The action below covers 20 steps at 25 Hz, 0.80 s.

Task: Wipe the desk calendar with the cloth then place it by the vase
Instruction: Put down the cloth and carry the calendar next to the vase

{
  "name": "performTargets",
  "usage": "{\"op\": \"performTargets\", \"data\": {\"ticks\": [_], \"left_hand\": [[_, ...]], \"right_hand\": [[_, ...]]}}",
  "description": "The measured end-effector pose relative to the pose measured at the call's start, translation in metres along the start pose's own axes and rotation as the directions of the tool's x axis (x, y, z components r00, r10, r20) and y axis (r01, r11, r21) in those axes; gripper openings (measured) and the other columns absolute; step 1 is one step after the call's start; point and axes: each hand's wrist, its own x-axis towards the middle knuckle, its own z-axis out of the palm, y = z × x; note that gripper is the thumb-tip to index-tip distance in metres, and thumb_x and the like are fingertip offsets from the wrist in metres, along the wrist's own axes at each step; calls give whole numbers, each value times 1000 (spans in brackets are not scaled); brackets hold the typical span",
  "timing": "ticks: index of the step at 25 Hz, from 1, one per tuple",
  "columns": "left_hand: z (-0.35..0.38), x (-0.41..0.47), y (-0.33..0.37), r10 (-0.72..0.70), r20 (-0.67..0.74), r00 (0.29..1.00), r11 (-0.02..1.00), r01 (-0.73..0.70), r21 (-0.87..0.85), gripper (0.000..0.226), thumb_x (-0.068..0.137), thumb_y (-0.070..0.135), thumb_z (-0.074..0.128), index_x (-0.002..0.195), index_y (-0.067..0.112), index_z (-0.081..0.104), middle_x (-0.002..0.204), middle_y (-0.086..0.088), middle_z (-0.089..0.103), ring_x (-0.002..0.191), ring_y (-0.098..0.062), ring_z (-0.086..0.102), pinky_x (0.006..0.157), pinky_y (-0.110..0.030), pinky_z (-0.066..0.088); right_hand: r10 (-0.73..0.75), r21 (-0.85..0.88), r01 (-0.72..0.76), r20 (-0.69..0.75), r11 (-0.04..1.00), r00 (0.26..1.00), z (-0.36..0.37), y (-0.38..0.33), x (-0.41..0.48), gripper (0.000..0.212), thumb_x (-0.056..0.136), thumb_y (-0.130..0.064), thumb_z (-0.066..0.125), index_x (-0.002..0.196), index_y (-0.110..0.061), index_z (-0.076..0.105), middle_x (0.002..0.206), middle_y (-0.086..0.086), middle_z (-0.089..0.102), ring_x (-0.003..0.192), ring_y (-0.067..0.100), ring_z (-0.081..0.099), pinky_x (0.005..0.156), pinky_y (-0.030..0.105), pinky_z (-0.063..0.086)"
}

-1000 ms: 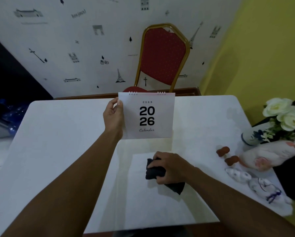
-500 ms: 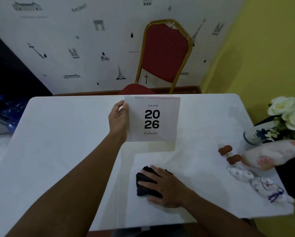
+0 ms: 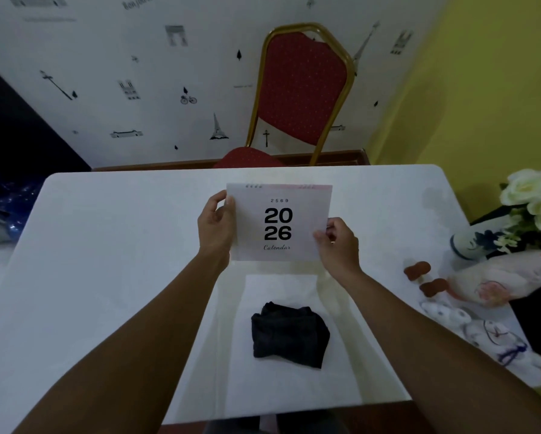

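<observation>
— Where was the desk calendar (image 3: pixel 278 223)?
— Upright above the table's (image 3: pixel 106 245) middle — left hand (image 3: pixel 216 228) clamped on its left edge, right hand (image 3: pixel 338 242) pinching its right.
— The cloth (image 3: pixel 289 335)?
— Bunched near the front edge, touched by neither; the vase (image 3: pixel 473 244) stood at the right edge.

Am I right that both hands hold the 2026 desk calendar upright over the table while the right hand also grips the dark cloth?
Not quite. In the head view the dark cloth lies loose on the table, free of either hand. The left hand and right hand do both hold the desk calendar upright.
</observation>
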Motion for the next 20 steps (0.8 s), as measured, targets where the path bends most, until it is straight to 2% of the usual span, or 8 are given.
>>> {"op": "performTargets", "data": {"ticks": [2,5,8,12,16,20], "left_hand": [[-5,3,-3,71,27,997,994,-73,77,19,105,26,52,106,43,61,105,7,71,93,-9,65,65,-20,51],[-8,4,-15,93,38,995,978,-98,184,19,105,19,52,111,34,61,110,2,70,95,-15,67,67,-15,49],[-10,0,-35,60,34,998,967,-67,246,9,102,23,59,109,22,63,107,2,71,98,-15,68,73,-17,51],[-18,-3,-60,-13,119,993,943,-27,332,18,101,34,57,111,19,64,106,6,70,96,-10,66,84,-26,54],[-24,-5,-85,-79,192,978,883,-21,469,30,107,31,44,124,15,62,117,2,66,103,-19,61,88,-32,49],[-22,-4,-94,-68,137,988,872,-8,490,26,108,31,41,108,15,62,104,-1,66,93,-21,60,78,-33,48]], "right_hand": [[-12,-4,12,-38,1000,999,6,4,1,7,96,-11,66,97,-15,61,81,-5,67,72,14,61,58,16,45],[-13,-16,12,-71,1000,997,12,13,0,8,97,-8,65,95,-15,60,79,-6,66,71,11,60,57,14,44],[-8,-21,6,-82,1000,997,14,25,-4,14,98,-6,63,92,-17,58,79,-9,64,72,2,58,54,6,43],[25,-47,-25,6,999,1000,14,42,-5,12,101,-9,60,102,-20,60,93,-11,66,82,-10,56,56,-1,41],[25,-90,-20,48,996,999,15,56,-3,11,103,-12,58,110,-15,66,97,-5,67,82,-10,57,59,0,42],[17,-132,-5,93,991,996,14,58,2,13,105,-10,51,96,-17,58,85,-8,64,74,4,58,55,7,43]]}}
